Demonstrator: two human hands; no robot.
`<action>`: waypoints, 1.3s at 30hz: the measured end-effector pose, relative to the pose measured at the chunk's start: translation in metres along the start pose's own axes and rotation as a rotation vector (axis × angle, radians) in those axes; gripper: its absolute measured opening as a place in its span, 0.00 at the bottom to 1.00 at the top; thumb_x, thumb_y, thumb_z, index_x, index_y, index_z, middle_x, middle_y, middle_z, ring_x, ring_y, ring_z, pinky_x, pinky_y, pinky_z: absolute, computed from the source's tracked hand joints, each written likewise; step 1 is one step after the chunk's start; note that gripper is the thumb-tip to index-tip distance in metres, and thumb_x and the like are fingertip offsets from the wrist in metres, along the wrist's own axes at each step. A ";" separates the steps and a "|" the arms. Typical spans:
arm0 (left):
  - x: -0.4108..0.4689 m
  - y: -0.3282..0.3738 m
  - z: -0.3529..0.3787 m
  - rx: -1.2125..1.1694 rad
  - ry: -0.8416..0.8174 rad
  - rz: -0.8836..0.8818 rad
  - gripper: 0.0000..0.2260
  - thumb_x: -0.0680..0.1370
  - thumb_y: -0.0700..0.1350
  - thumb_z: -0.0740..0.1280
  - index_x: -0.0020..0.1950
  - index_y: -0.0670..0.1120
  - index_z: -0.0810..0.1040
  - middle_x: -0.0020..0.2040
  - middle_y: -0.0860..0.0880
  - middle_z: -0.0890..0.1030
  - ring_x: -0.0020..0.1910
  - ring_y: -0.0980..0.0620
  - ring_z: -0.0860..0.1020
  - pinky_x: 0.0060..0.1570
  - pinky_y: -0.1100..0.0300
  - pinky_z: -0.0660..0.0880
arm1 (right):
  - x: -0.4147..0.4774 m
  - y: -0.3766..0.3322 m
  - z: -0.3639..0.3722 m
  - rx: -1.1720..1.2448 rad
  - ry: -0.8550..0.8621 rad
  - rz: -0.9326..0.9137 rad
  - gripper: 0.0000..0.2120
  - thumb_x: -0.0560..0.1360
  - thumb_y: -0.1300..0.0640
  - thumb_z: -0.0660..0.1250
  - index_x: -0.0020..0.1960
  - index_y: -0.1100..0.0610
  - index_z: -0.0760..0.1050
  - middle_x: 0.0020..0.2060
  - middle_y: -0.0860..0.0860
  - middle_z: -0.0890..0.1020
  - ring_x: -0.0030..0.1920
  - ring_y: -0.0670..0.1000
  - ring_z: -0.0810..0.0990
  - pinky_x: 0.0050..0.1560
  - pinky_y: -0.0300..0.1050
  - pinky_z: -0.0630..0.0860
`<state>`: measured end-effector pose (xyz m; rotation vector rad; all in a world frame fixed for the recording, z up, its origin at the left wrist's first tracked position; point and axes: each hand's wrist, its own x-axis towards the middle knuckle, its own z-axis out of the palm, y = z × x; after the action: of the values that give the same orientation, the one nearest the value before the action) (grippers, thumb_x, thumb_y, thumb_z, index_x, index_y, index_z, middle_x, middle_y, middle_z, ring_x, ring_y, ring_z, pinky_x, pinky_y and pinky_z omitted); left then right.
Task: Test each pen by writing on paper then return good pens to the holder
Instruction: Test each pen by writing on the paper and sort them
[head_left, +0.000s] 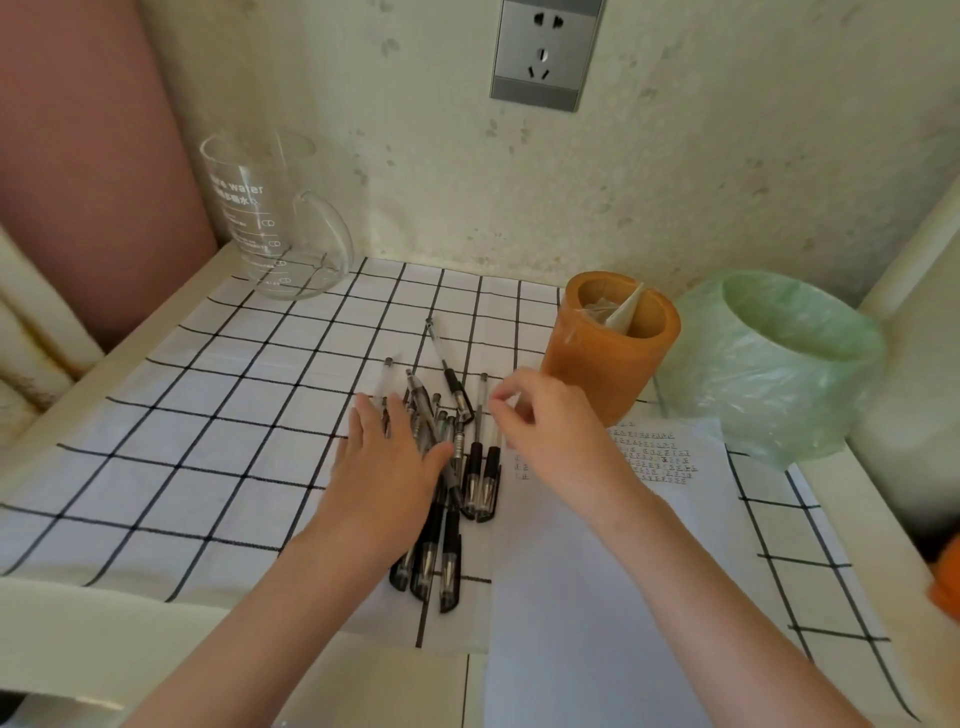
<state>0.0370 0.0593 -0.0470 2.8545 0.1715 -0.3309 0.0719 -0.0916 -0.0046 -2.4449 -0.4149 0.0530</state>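
left hand (387, 462) flat, fingers straight, pressing on the pens (480, 483) piled on the checked cloth (182, 467) mid-surface; it covers part of the pile, so no count. right hand (550, 426) over the pile's right edge, fingers curled, can't tell if it pinches a pen. orange holder (597, 343) just behind it, contents unclear. paper (545, 597) right of pens, writing illegible
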 end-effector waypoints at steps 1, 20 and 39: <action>0.001 0.000 0.001 0.017 -0.001 0.013 0.31 0.73 0.54 0.36 0.76 0.46 0.49 0.76 0.37 0.42 0.74 0.40 0.38 0.72 0.46 0.48 | 0.012 -0.003 0.002 -0.014 -0.005 0.010 0.08 0.80 0.55 0.60 0.55 0.55 0.75 0.37 0.46 0.78 0.36 0.49 0.80 0.40 0.46 0.79; -0.009 0.011 -0.007 -0.069 -0.052 0.150 0.25 0.81 0.47 0.50 0.75 0.56 0.41 0.76 0.47 0.35 0.72 0.49 0.30 0.70 0.41 0.38 | 0.031 -0.006 -0.004 0.341 -0.147 0.310 0.10 0.74 0.55 0.66 0.44 0.62 0.77 0.25 0.51 0.72 0.23 0.46 0.68 0.25 0.35 0.66; -0.047 0.054 -0.006 -0.894 -0.176 0.480 0.08 0.77 0.43 0.64 0.56 0.51 0.76 0.39 0.49 0.82 0.33 0.57 0.79 0.34 0.67 0.75 | -0.080 0.035 -0.033 0.900 -0.121 0.325 0.08 0.76 0.59 0.64 0.44 0.60 0.81 0.27 0.57 0.77 0.23 0.51 0.71 0.24 0.40 0.67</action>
<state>0.0006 0.0052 -0.0165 1.8892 -0.3210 -0.2978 0.0101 -0.1618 -0.0055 -1.5929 -0.0102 0.4298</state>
